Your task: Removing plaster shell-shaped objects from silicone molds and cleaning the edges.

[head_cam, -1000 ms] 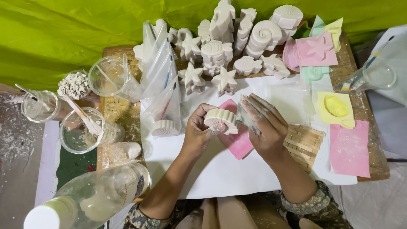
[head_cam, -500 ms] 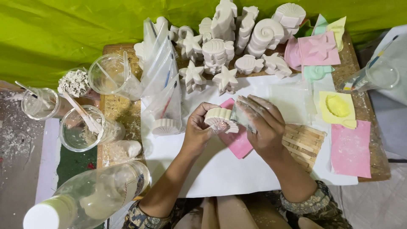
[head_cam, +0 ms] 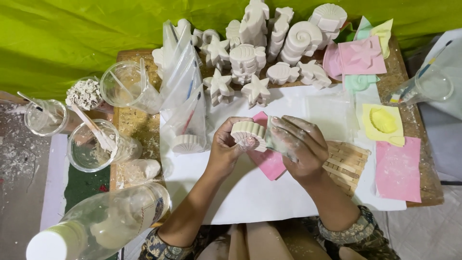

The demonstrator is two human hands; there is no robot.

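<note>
Shell-shaped plaster cast [head_cam: 249, 134], white, ribbed: frame centre, held above pink mould [head_cam: 269, 161] and white paper sheet [head_cam: 250, 192]. Left hand [head_cam: 226, 147] closed on cast's left edge. Right hand [head_cam: 298, 144], plaster-dusted, fingers curled around cast's right side. Wooden sticks [head_cam: 347, 161] lie just right of hands; finished casts [head_cam: 260, 53] stand at upper centre.

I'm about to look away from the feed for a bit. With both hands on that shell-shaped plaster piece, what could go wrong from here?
1. The shell-shaped cast is held above the table between the left hand and the right hand; plaster dust coats the right hand's fingers, so the grip might slip and the piece chip.
2. The clear plastic bottle lies by the left elbow and could get knocked.
3. The crowded finished casts stand just beyond the hands; a forward reach may topple some.
</note>
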